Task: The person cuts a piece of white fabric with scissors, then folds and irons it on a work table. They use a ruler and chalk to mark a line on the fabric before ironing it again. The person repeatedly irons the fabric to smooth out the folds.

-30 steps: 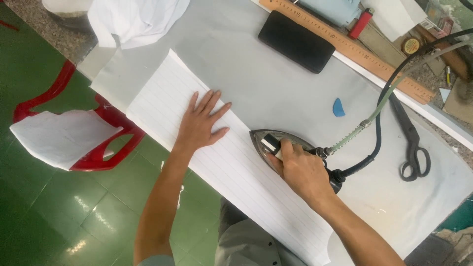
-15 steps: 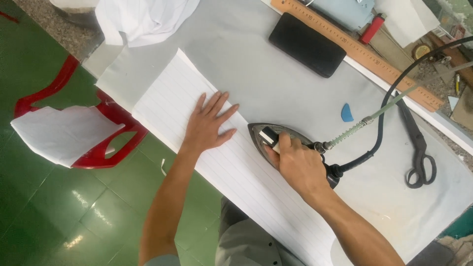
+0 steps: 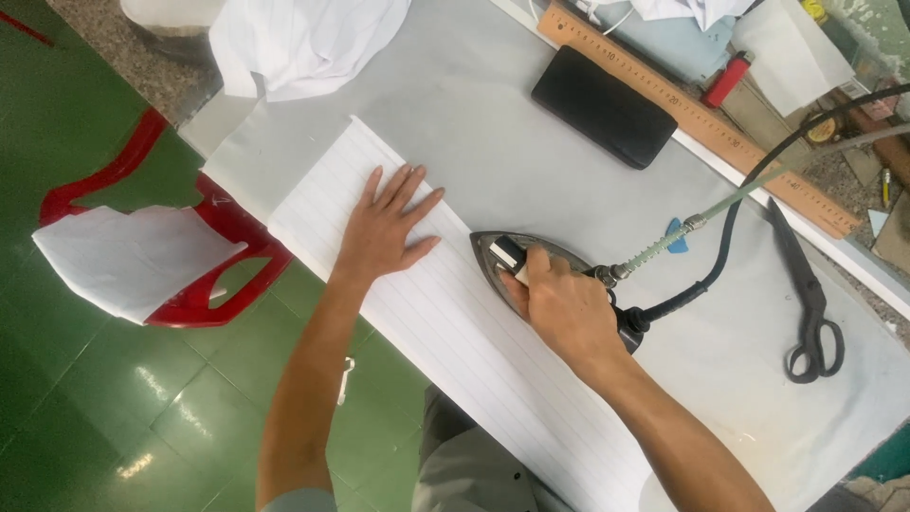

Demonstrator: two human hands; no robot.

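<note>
A long strip of white ribbed fabric [image 3: 455, 332] lies diagonally along the near edge of the grey ironing table [image 3: 493, 123]. My left hand [image 3: 384, 228] presses flat on the strip, fingers spread. My right hand [image 3: 559, 308] grips the handle of a steam iron [image 3: 493, 256], whose pointed metal sole rests on the fabric just right of my left hand. A black cord [image 3: 730, 228] and a pale green hose run from the back of the iron up to the right.
A black pad [image 3: 604, 106], a wooden ruler [image 3: 701, 118], a red lighter [image 3: 727, 80] and black scissors [image 3: 806, 294] lie at the far side. A blue chalk [image 3: 675, 237] sits behind the hose. White cloth [image 3: 303, 38] is heaped top left. A red plastic chair [image 3: 204, 275] with white fabric stands on the green floor.
The iron and my right hand have slid slightly left along the strip, closer to my left hand. The hose now crosses the blue chalk. My left hand stays flat.
</note>
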